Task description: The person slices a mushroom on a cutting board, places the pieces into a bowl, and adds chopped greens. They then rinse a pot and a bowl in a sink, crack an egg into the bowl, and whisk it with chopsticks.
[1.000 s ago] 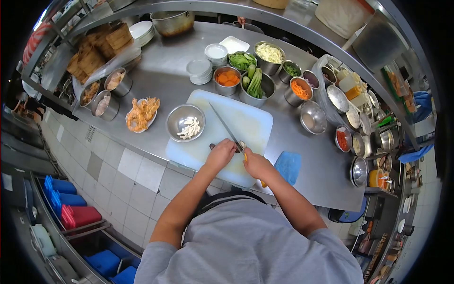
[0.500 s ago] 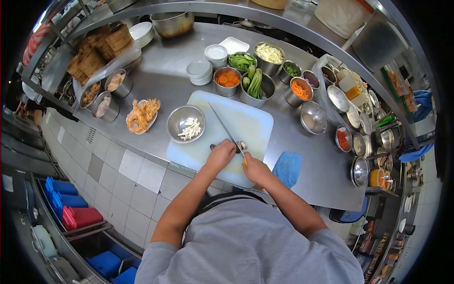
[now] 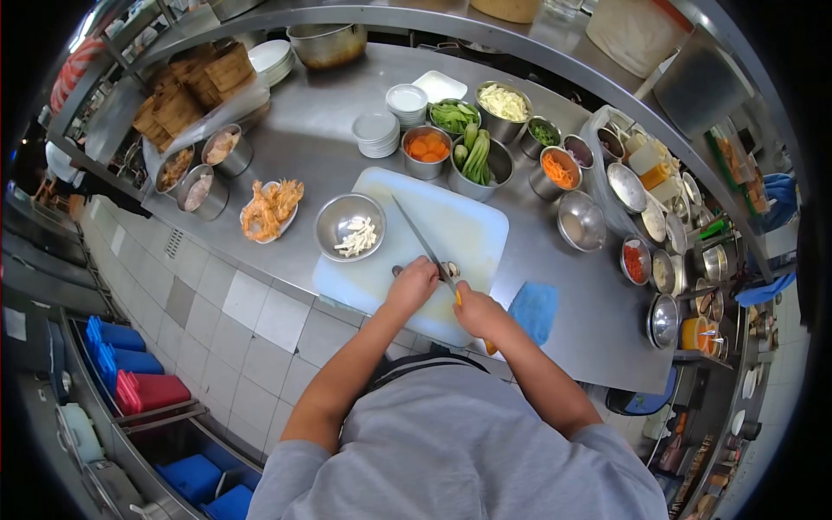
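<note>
On the white cutting board (image 3: 360, 282), my right hand (image 3: 477, 312) is wrapped round the yellow handle of a long knife (image 3: 416, 232), whose blade points away and to the left. My left hand (image 3: 414, 284) is closed beside the blade, its fingers pressed on a dark piece of food that they mostly hide. Small dark-edged slices (image 3: 451, 269) lie just right of the blade, and another dark piece (image 3: 397, 270) sits left of my left hand. A steel bowl (image 3: 334, 222) with white strips (image 3: 357, 237) stands on the board's left part.
A blue cloth (image 3: 533, 312) lies right of the board. Behind it stand pots of carrot slices (image 3: 427, 147) and green vegetables (image 3: 475, 156), and stacked white dishes (image 3: 375, 128). Fried food (image 3: 270, 208) is at the left, several steel bowls (image 3: 581, 220) at the right. A metal shelf (image 3: 425, 17) crosses above.
The whole view has shifted slightly, so the board and bowls appear a little farther right. Both hands stay close together at the knife, with the same grips.
</note>
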Tool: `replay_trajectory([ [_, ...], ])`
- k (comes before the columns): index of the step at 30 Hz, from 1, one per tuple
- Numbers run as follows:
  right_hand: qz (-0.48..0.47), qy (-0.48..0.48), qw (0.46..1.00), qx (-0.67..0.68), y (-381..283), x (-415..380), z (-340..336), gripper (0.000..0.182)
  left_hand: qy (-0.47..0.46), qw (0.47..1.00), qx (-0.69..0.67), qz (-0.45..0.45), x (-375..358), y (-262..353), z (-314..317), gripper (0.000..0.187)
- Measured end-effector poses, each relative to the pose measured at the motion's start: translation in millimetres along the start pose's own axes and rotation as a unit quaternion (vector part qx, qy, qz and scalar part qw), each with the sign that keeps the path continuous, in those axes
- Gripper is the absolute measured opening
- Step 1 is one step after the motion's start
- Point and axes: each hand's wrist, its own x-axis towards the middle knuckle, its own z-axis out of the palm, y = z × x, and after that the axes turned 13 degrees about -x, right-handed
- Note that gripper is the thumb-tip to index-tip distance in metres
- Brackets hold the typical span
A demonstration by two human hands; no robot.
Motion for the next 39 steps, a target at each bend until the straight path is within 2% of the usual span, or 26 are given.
replay_trajectory([
  [1, 0.001, 0.000, 1.000, 0.000, 3.6, 3.1, 10.8, 0.032, -0.004, 1.000, 0.002, -0.001, -0.6, 0.1, 1.8, 0.007],
  [3, -0.023, 0.071, 0.997, 0.024, 9.0, 13.0, 32.8, 0.037, -0.004, 1.000, 0.002, 0.005, -1.5, -0.7, 2.7, 0.007],
  [9, -0.006, 0.003, 1.000, 0.013, 8.3, 5.5, 5.6, 0.037, 0.002, 1.000, 0.010, 0.024, -0.2, -3.3, 2.5, 0.007],
  [10, -0.004, 0.003, 1.000, 0.013, 10.5, 8.1, 14.3, 0.037, 0.000, 1.000, 0.018, 0.018, -1.6, -4.2, 4.3, 0.007],
  [12, -0.032, 0.064, 0.997, 0.035, 10.1, 12.4, 28.4, 0.036, 0.004, 1.000, 0.008, 0.016, -2.5, -3.7, 4.9, 0.006],
  [16, -0.042, 0.030, 0.999, 0.018, 7.8, 10.0, 10.4, 0.034, 0.007, 1.000, 0.026, 0.007, -0.8, -6.4, 6.0, 0.005],
  [18, -0.003, 0.005, 1.000, 0.008, 5.4, 3.8, 10.5, 0.035, 0.011, 0.999, 0.033, 0.002, 1.7, -6.1, 6.9, 0.005],
  [19, -0.001, 0.005, 1.000, 0.008, 8.4, 5.8, 19.3, 0.035, 0.014, 0.999, 0.038, -0.006, 0.1, -5.7, 9.4, 0.005],
  [21, -0.029, 0.068, 0.997, 0.038, 10.0, 14.7, 33.9, 0.037, 0.002, 0.999, 0.037, -0.005, 2.0, -2.4, 7.2, 0.005],
  [23, -0.034, 0.057, 0.997, 0.043, 17.1, 22.5, 29.0, 0.038, -0.011, 0.999, 0.040, -0.008, -2.4, 2.4, -1.2, 0.005],
  [25, -0.033, 0.053, 0.997, 0.049, 19.1, 17.1, 15.6, 0.040, 0.009, 1.000, -0.012, 0.021, -0.5, 11.4, -14.2, 0.011],
  [26, -0.018, 0.056, 0.997, 0.048, 17.7, 9.1, 8.7, 0.040, 0.008, 1.000, -0.011, 0.022, -1.2, 18.9, -24.1, 0.011],
  [29, -0.003, 0.068, 0.995, 0.067, 16.2, -8.5, 18.0, 0.040, 0.078, 0.997, 0.003, 0.025, -24.5, 21.1, -50.3, 0.027],
  [30, -0.005, 0.079, 0.993, 0.085, 15.6, -11.3, 22.5, 0.040, 0.080, 0.996, 0.006, 0.023, -32.3, 15.9, -54.4, 0.027],
  [32, -0.016, 0.068, 0.994, 0.084, 13.9, -9.5, 34.5, 0.041, 0.077, 0.988, -0.053, -0.123, -48.6, 7.2, -62.8, 0.028],
  [37, -0.020, 0.052, 0.996, 0.063, 14.0, 4.7, 41.8, 0.042, 0.035, 0.996, -0.034, -0.080, -39.1, -2.6, -56.7, 0.030],
  [39, -0.034, 0.095, 0.992, 0.074, 16.1, 6.1, 40.0, 0.047, 0.019, 0.996, -0.038, -0.075, -33.6, -1.6, -43.7, 0.030],
])
